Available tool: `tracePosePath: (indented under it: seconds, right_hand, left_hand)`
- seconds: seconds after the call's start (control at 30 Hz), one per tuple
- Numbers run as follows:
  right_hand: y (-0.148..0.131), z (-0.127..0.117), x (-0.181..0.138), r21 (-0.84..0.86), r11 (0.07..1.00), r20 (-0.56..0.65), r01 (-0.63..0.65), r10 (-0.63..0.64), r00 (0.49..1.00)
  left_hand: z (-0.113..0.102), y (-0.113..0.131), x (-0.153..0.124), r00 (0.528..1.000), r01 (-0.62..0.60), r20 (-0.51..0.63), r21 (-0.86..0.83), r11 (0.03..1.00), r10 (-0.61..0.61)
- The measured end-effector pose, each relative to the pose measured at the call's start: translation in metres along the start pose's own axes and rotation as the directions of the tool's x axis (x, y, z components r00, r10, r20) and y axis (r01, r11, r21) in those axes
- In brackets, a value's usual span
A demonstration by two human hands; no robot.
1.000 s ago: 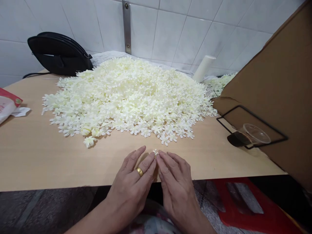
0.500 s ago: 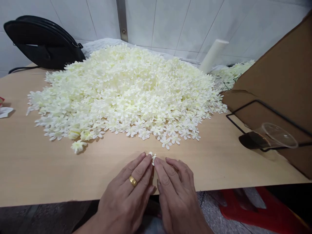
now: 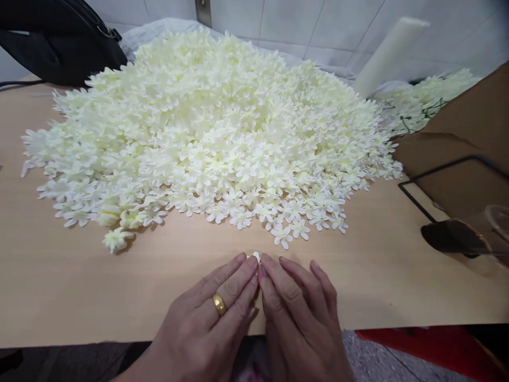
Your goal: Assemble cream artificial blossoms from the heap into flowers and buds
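Note:
A small white artificial flower [image 3: 256,257] pokes out between my fingertips; most of it is hidden beneath them. My left hand [image 3: 212,313], with a gold ring on one finger, pinches it from the left. From the other side my right hand [image 3: 300,307] presses its fingers against the same piece. Both hands rest low over the table [image 3: 131,297], near its front edge. Just beyond them spreads a broad heap of cream-white artificial flowers [image 3: 230,143]. A few tightly closed flowers [image 3: 116,240] lie at the heap's front left.
At the back left stands a black bag [image 3: 67,45]. A white roll [image 3: 387,55] leans by the tiled wall. To the right are a cardboard box [image 3: 469,122], a black metal frame [image 3: 417,199] and a tipped clear cup with dark contents [image 3: 453,237]. Something red [image 3: 433,345] is below the table.
The view has moved closer and lower, so the heap looks larger. My fingers have drawn closer together over the small flower, and less of it shows.

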State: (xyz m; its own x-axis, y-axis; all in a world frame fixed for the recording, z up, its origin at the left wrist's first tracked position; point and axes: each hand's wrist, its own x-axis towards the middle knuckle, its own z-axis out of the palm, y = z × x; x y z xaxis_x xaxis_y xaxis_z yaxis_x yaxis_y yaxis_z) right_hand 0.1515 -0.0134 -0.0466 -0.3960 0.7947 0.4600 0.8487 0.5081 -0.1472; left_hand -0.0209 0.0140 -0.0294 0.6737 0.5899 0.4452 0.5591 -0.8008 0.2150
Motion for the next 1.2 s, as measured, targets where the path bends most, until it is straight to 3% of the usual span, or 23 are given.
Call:
tracePosePath:
  seconds: [0.5,0.67,0.77,0.83,0.87,0.93,1.03,1.1,1.2]
  right_hand:
    - [0.001,-0.014,0.014,0.324,0.925,0.083,-0.199,0.182,0.98]
    - [0.004,-0.016,0.026,0.389,0.886,0.17,-0.251,0.199,0.965]
    - [0.004,-0.018,0.033,0.427,0.852,0.201,-0.302,0.237,0.951]
    - [0.006,-0.02,0.036,0.524,0.78,0.222,-0.342,0.263,0.939]
    - [0.008,-0.022,0.037,0.595,0.716,0.243,-0.365,0.273,0.931]
    - [0.011,-0.027,0.039,0.743,0.523,0.319,-0.418,0.272,0.908]
    - [0.013,-0.033,0.042,0.854,0.163,0.458,-0.493,0.21,0.864]
    - [0.012,-0.035,0.043,0.853,-0.004,0.512,-0.521,0.19,0.837]
    - [0.009,-0.036,0.044,0.828,-0.088,0.558,-0.553,0.223,0.8]
  left_hand:
    - [-0.011,-0.01,0.016,0.981,0.188,0.094,-0.319,0.929,-0.167]
    - [-0.005,-0.009,0.029,0.965,0.257,0.114,-0.259,0.931,-0.235]
    - [-0.004,-0.008,0.032,0.954,0.299,0.114,-0.326,0.897,-0.277]
    - [-0.006,-0.008,0.033,0.916,0.399,0.173,-0.48,0.781,-0.361]
    - [-0.008,-0.008,0.033,0.884,0.459,0.224,-0.579,0.674,-0.41]
    - [-0.013,-0.009,0.035,0.801,0.557,0.356,-0.739,0.379,-0.482]
    - [-0.018,-0.01,0.038,0.701,0.59,0.517,-0.807,-0.008,-0.492]
    - [-0.02,-0.01,0.039,0.671,0.583,0.558,-0.804,-0.118,-0.489]
    - [-0.023,-0.01,0.038,0.665,0.582,0.585,-0.796,-0.169,-0.465]
